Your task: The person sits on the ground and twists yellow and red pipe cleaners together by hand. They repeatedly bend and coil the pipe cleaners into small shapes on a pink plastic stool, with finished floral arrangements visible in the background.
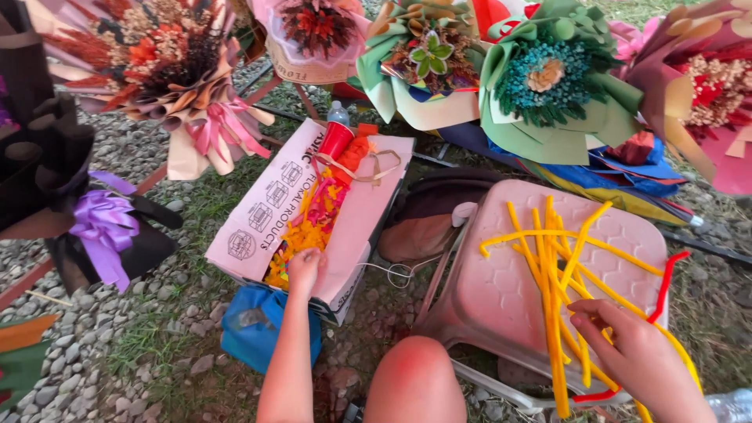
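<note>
My left hand point(304, 269) reaches into a long white cardboard box point(258, 213) on the ground and closes on yellow and orange bits point(307, 232) inside it. My right hand point(631, 346) rests on a pink plastic stool point(501, 290), its fingers pinching some of the several yellow pipe cleaners point(553, 258) spread across the seat. A red pipe cleaner point(666, 283) lies along the right of the pile. My bare knee point(413, 381) shows between the two arms.
Wrapped flower bouquets ring the top: an orange one with a pink ribbon point(160, 66), a green one with teal flowers point(548, 82), a dark one with a purple bow point(102, 223). A red cup point(337, 139) stands in the box. A blue bag point(258, 325) lies on gravel and grass.
</note>
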